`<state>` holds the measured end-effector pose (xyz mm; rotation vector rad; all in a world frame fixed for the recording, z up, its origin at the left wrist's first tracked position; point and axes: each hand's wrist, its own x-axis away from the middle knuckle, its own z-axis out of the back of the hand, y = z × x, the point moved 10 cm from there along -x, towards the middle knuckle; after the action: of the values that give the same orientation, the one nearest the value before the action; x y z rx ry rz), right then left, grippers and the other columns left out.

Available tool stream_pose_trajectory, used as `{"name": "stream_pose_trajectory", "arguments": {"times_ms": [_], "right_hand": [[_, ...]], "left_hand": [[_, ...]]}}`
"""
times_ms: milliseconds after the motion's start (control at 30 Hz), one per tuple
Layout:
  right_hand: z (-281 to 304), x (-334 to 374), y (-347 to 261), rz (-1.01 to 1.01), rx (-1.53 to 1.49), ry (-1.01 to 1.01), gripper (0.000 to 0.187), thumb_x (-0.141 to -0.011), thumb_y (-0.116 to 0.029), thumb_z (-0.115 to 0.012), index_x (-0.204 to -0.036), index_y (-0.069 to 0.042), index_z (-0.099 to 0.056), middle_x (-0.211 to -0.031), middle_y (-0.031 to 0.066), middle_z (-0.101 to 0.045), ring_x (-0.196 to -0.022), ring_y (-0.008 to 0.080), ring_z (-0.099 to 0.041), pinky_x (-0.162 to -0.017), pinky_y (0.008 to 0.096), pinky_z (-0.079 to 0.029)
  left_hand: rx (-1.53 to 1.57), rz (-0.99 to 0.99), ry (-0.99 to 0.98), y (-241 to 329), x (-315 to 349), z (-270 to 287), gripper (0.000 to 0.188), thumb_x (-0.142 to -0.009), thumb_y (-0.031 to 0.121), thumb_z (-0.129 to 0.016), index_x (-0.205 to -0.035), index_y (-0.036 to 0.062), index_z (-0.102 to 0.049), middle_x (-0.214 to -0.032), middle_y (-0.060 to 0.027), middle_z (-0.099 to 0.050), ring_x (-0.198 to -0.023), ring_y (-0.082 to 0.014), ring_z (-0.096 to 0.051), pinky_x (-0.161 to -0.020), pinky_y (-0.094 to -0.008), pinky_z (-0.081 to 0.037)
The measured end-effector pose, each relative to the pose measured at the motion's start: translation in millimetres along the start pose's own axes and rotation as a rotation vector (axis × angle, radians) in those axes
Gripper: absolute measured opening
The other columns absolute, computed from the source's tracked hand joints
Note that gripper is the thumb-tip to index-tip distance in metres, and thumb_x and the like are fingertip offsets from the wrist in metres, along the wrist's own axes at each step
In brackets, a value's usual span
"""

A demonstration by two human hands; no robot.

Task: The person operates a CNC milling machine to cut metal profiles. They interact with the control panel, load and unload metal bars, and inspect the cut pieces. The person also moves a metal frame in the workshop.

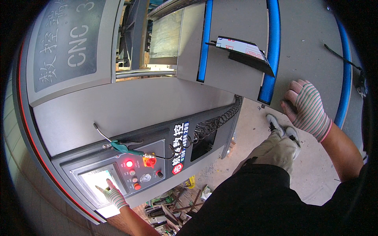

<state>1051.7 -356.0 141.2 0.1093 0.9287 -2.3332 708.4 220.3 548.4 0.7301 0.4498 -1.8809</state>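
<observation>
My left hand (114, 196), in a striped glove, reaches to the bright touchscreen (96, 185) on a grey machine's control panel. Its fingers are stretched out over the screen, and it holds nothing. My right hand (306, 104), in a matching striped glove, rests at the near edge of the grey worktable (311, 43). Its fingers are curled in, with no object visible in them. Farther back on the table, beyond that hand, lies a dark profile piece (248, 55) with printed white film on top, reaching over to a blue strip (270, 55).
Beside the screen are lit and red buttons (129, 163), a red switch (150, 161) and a gauge (145, 177). A green air gun (126, 148) with a coiled black hose (212, 124) hangs above them. Offcuts (169, 212) litter the floor below. A black cable (342, 59) lies at right.
</observation>
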Motion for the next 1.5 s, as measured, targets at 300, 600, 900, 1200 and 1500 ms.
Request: {"name": "stream_pose_trajectory", "arguments": {"times_ms": [300, 600, 900, 1200, 1500], "right_hand": [[0.6, 0.2, -0.9, 0.041, -0.012, 0.04, 0.015, -0.087, -0.013, -0.073, -0.086, -0.01, -0.058, -0.085, 0.0111, -0.053, -0.079, 0.0295, -0.055, -0.073, 0.0427, -0.046], [2.4, 0.1, -1.5, 0.038, -0.037, 0.042, 0.016, -0.086, -0.016, -0.075, -0.087, -0.009, -0.061, -0.085, 0.0112, -0.054, -0.081, 0.03, -0.056, -0.077, 0.0436, -0.047], [-1.4, 1.1, 1.3, 0.014, -0.023, 0.001, 0.015, -0.088, -0.017, -0.075, -0.087, -0.009, -0.062, -0.085, 0.0107, -0.055, -0.08, 0.029, -0.056, -0.076, 0.0424, -0.047], [1.2, 0.6, 0.1, 0.005, -0.015, 0.016, 0.016, -0.089, -0.019, -0.074, -0.086, -0.009, -0.062, -0.084, 0.0107, -0.055, -0.081, 0.0298, -0.056, -0.077, 0.0436, -0.046], [0.5, -0.2, 0.7, 0.026, -0.041, 0.019, 0.016, -0.088, -0.017, -0.074, -0.084, -0.009, -0.061, -0.084, 0.0114, -0.054, -0.08, 0.0304, -0.056, -0.076, 0.0437, -0.046]], "left_hand": [[-0.012, -0.049, 0.029, 12.9, 3.1, -1.4, 0.094, -0.104, 0.042, -0.067, -0.172, 0.0082, -0.012, -0.075, -0.0044, -0.053, -0.068, -0.0151, -0.052, -0.063, -0.034, -0.047], [-0.035, -0.016, 0.03, 5.7, 2.0, 2.5, 0.094, -0.104, 0.042, -0.068, -0.172, 0.0101, -0.012, -0.077, -0.0044, -0.055, -0.069, -0.016, -0.054, -0.065, -0.0342, -0.049], [-0.057, -0.008, 0.001, 3.2, -2.6, -3.6, 0.096, -0.103, 0.044, -0.068, -0.172, 0.0105, -0.012, -0.08, -0.007, -0.06, -0.071, -0.018, -0.059, -0.067, -0.0354, -0.051], [-0.009, -0.016, 0.017, 8.3, 1.7, -2.3, 0.094, -0.104, 0.039, -0.068, -0.172, 0.0113, -0.01, -0.088, -0.0123, -0.069, -0.079, -0.0211, -0.069, -0.07, -0.0361, -0.056], [-0.058, -0.029, 0.016, 14.0, 7.7, -3.5, 0.093, -0.103, 0.037, -0.069, -0.172, 0.0123, -0.012, -0.09, -0.0138, -0.068, -0.08, -0.0228, -0.068, -0.071, -0.0392, -0.056]]}}
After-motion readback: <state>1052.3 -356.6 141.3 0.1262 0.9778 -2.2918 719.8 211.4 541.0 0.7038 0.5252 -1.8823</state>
